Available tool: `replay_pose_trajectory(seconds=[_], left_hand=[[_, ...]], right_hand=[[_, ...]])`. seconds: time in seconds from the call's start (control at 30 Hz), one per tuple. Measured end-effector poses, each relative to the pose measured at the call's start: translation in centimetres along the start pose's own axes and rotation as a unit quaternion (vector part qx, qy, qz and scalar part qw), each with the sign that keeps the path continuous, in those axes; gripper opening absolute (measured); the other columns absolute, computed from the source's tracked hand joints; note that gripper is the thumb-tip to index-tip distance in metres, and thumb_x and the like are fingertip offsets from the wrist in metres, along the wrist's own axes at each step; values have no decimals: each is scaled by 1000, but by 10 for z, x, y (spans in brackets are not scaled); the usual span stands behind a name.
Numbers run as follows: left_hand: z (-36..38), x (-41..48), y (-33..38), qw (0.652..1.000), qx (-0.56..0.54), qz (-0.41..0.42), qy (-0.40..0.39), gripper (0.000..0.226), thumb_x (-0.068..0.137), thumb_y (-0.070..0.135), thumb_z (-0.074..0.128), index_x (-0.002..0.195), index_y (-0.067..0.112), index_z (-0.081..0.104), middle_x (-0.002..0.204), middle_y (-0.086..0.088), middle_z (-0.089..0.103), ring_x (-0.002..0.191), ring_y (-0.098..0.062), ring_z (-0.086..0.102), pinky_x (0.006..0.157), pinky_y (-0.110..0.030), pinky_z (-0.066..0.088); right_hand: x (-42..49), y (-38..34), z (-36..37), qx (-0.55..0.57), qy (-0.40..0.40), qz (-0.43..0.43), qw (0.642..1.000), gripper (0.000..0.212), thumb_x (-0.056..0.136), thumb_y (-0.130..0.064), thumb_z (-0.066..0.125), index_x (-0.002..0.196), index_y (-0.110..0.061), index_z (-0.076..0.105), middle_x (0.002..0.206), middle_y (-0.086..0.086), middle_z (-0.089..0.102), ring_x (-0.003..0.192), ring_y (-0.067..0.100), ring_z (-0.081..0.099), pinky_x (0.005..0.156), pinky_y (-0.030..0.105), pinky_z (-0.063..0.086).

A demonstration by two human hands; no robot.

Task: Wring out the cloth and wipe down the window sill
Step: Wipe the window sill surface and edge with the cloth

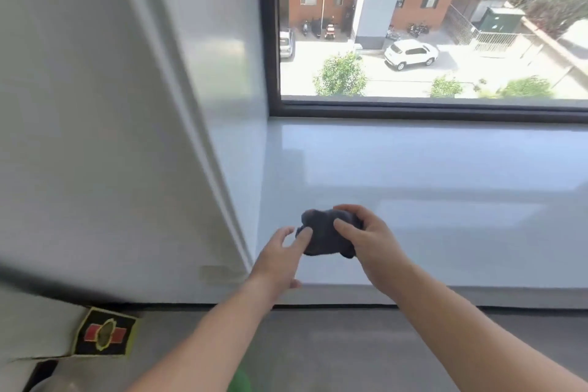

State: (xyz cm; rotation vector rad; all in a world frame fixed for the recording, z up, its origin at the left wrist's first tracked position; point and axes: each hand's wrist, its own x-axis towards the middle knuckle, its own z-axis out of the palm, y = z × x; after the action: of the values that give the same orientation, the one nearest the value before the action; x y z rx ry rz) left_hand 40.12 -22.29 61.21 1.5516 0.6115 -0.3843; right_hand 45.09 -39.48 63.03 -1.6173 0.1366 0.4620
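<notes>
The right hand is covering part of the cloth, so its right side is hiding. The window sill is running off the right edge. A green thing is peeking up at the bottom edge, maybe a bucket. A dark band is smearing blurry across the left.

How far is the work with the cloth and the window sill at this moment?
Done: nothing visible proves wringing or wiping. In hand: the right hand grips the bunched dark cloth over the window sill; the left hand touches its end. Left: wiping the sill.
</notes>
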Motion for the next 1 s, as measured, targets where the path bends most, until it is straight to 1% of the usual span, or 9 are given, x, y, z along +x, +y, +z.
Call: replay_pose_trajectory(seconds=[0.13, 0.27, 0.4, 0.47, 0.57, 0.67, 0.77, 0.87, 1.0], left_hand=[[53, 48, 42, 994, -89, 16, -61, 47, 85, 59, 67, 114, 22, 60, 110, -3, 73, 95, -18, 73, 83, -37, 59], [79, 83, 66, 988, -151, 42, -14, 59, 75, 46, 80, 114, 10, 53, 112, -16, 69, 94, -26, 73, 82, -39, 61], [85, 119, 76, 987, -154, 51, -1, 44, 82, 40, 78, 115, 20, 57, 111, -12, 71, 96, -26, 73, 84, -42, 61], [86, 140, 79, 988, -144, 59, 15, 35, 85, 35, 75, 114, 27, 59, 109, -8, 73, 99, -24, 71, 89, -47, 58], [85, 172, 84, 984, -165, 67, 24, 43, 79, 34, 73, 118, 35, 56, 106, -5, 74, 99, -24, 71, 94, -48, 56], [80, 205, 84, 985, -161, 59, 20, 50, 78, 33, 71, 123, 41, 51, 108, -1, 75, 100, -20, 71, 95, -43, 55], [75, 230, 81, 991, -129, 20, 21, 52, 87, 29, 70, 132, 37, 45, 115, -4, 71, 101, -20, 71, 95, -42, 56], [77, 247, 79, 991, -130, -14, 17, 55, 94, 18, 64, 138, 38, 39, 116, -4, 70, 96, -15, 73, 80, -30, 60], [78, 267, 86, 989, -146, 8, 12, 69, 93, -3, 50, 138, 48, 40, 118, 6, 72, 108, -16, 68, 96, -36, 54]], right_hand=[[51, -19, -58, 1, -24, -6, 1000, 27, 77, -27, 68, 103, -35, 70, 103, 0, 68, 83, 16, 62, 64, 25, 49], [90, -25, -84, 12, -73, 8, 997, 28, 81, -23, 68, 107, -34, 71, 107, 1, 69, 89, 18, 64, 73, 29, 54], [129, -26, -95, 13, -107, 27, 994, 26, 85, -35, 67, 110, -35, 72, 93, -2, 69, 71, 20, 53, 70, 31, 47], [153, -22, -96, 27, -91, 50, 994, 24, 91, -38, 66, 113, -34, 72, 95, 0, 68, 69, 22, 55, 71, 32, 51], [194, -17, -94, 57, -82, 158, 982, 36, 92, -48, 64, 119, -25, 67, 115, 9, 69, 95, 24, 71, 82, 38, 60], [230, -8, -93, 68, -118, 253, 958, 46, 93, -55, 60, 119, -17, 63, 111, 19, 72, 98, 36, 72, 82, 45, 60], [263, 2, -91, 102, -87, 203, 970, 29, 97, -24, 61, 123, -14, 64, 111, 15, 74, 98, 31, 73, 84, 43, 59], [289, 9, -90, 151, -81, 156, 973, 46, 87, 5, 56, 127, -16, 60, 113, 16, 72, 95, 29, 72, 85, 42, 59], [323, 14, -97, 156, -161, 161, 961, 81, 72, -6, 70, 140, -44, 46, 129, 0, 60, 108, 22, 70, 81, 38, 59]])
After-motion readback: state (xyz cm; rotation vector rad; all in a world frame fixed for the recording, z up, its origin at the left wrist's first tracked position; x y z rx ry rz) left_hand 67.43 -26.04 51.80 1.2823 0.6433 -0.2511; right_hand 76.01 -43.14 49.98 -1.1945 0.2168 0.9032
